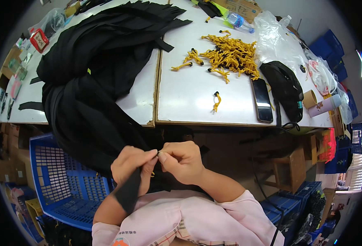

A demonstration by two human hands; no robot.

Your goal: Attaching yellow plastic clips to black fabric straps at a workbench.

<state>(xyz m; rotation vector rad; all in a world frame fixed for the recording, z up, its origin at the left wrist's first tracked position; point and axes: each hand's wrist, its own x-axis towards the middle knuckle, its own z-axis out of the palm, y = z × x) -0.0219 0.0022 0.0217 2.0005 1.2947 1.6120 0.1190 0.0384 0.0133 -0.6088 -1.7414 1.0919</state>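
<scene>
My left hand (132, 165) and my right hand (182, 161) meet in front of my chest, just off the table's near edge. A black strap (128, 192) is gripped in my left hand, one end hanging down over the forearm. Thumb and finger of my right hand pinch at a small dark bit where the fingertips come together; what it is stays hidden. A little yellow cord shows below the left fingers. The big heap of black straps (101, 53) lies on the table and drapes over its edge down beside my left hand.
On the white table (185, 104) lie a pile of yellow cord loops (230, 53), one loose loop (217, 101), a phone (263, 100), a black bag (281, 86) and a purple-white bottle (325, 105). A blue plastic crate (72, 180) stands below, left; a wooden stool (289, 170) stands right.
</scene>
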